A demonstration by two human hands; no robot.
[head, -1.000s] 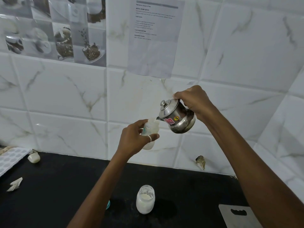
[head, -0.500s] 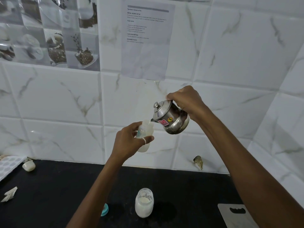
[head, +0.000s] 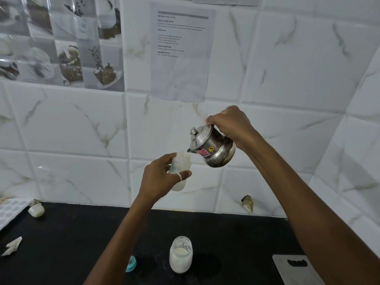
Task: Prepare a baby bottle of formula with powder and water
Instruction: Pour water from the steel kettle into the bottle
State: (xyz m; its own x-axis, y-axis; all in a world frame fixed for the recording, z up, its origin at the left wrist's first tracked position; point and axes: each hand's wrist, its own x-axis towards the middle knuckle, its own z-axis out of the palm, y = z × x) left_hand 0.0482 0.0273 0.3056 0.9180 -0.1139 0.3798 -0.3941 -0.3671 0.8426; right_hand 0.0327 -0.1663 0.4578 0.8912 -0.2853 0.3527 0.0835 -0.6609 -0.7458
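My left hand (head: pixel 162 177) holds a clear baby bottle (head: pixel 182 164) upright in the air before the tiled wall, fingers wrapped round its middle. My right hand (head: pixel 230 123) grips a small steel kettle (head: pixel 212 148) with a lid and stickers, tilted to the left. The kettle's spout rests right at the bottle's open mouth. Down on the black counter stands an open glass jar (head: pixel 181 255) holding white powder. A teal bottle cap (head: pixel 131 263) lies to the left of the jar, half hidden behind my left forearm.
A grey cutting board (head: pixel 296 270) lies at the counter's right front. At the far left sit a white moulded tray (head: pixel 10 208), a small pale object (head: pixel 36 210) and a scrap of paper (head: pixel 12 245). A printed sheet (head: pixel 182 50) is stuck to the wall.
Both hands with bottle and kettle have kept their pose, spout at the bottle's mouth. The camera view has shifted slightly, so the counter sits lower in frame.
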